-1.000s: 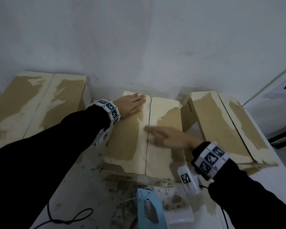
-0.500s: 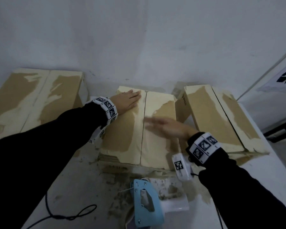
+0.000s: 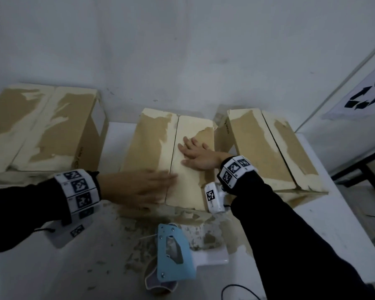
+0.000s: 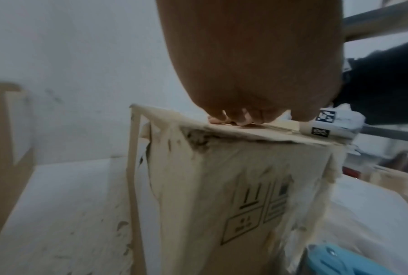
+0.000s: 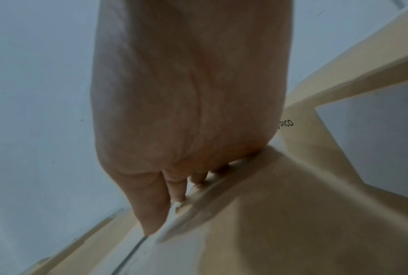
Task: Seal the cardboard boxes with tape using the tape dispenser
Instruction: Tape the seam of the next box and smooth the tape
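Nearest, the tape dispenser (image 3: pixel 175 255) lies untouched on the tabletop (image 3: pixel 52 267). Beyond it, left hand (image 3: pixel 136 188) and right hand (image 3: pixel 198 155) press flat, grip holding nothing, on the middle box (image 3: pixel 152 144) (seam untaped). Side boxes (image 3: pixel 268 148) look unsealed too.

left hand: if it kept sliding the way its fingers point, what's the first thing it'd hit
The left hand lies flat on the near end of the middle box, fingers pointing across toward the centre seam. Past that seam, it would probably meet the right hand or its wrist, though the right hand sits slightly farther back.
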